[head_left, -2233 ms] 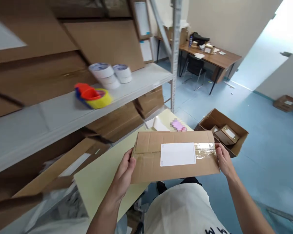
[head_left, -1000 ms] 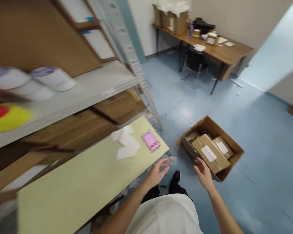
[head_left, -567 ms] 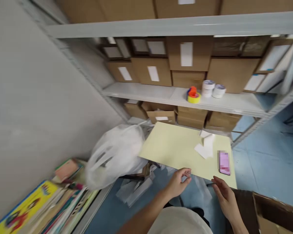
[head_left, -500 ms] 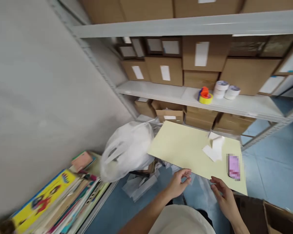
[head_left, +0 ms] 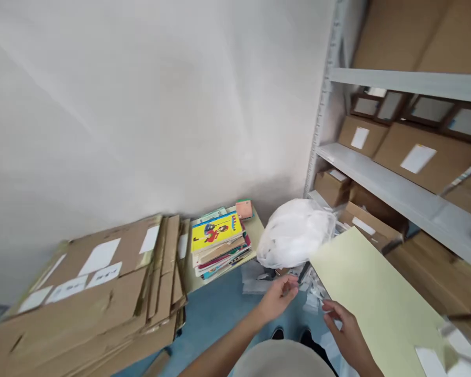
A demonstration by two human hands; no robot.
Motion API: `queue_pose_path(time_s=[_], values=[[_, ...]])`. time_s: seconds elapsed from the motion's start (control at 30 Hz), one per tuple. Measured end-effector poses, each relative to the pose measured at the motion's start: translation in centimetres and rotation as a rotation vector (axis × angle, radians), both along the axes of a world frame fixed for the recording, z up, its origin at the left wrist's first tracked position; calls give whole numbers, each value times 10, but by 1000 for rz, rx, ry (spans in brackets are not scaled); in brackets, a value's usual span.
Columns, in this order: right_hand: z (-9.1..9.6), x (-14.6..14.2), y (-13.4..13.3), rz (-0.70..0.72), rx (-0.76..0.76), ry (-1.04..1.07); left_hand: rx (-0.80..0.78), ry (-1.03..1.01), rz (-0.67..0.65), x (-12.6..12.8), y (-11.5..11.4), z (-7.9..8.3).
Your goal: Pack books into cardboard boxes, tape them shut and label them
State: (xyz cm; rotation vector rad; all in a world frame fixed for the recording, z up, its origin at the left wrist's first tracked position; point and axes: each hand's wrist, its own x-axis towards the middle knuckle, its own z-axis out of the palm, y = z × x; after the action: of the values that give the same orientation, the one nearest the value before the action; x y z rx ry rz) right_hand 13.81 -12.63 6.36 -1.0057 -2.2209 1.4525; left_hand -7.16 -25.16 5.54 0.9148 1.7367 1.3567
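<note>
My left hand [head_left: 278,299] hangs in the air with loosely curled fingers, thumb apart, holding nothing. It is in front of a full white plastic bag [head_left: 296,233], not touching it. My right hand [head_left: 346,331] is also empty, fingers bent and apart from the thumb. It is close to the edge of a pale yellow tabletop [head_left: 371,293]; whether it touches that edge I cannot tell. White paper pieces [head_left: 429,361] lie on the tabletop at the lower right.
A stack of books [head_left: 220,243], yellow cover on top, rests on a low pale surface by the wall. Flattened cardboard boxes [head_left: 102,309] are piled at the left. Scraps [head_left: 312,288] litter the blue floor. Metal shelves [head_left: 396,173] with cardboard boxes stand at the right.
My view has swung left, bringing the cardboard pile and the whole book stack into sight. The tape rolls and the blurred purple item are out of view. Both hands stay empty and similarly posed.
</note>
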Motion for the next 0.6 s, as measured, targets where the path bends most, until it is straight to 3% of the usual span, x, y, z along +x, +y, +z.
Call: queue_pose_path(time_s=[0.2, 0.4, 0.6], values=[[-19, -49, 29, 225, -81, -29, -132, 91, 227, -17, -24, 10], [-22, -93, 47, 478, -120, -36, -297, 186, 320, -9, -40, 16], [-21, -136, 61, 653, -151, -117, -384, 300, 489, -25, -66, 4]])
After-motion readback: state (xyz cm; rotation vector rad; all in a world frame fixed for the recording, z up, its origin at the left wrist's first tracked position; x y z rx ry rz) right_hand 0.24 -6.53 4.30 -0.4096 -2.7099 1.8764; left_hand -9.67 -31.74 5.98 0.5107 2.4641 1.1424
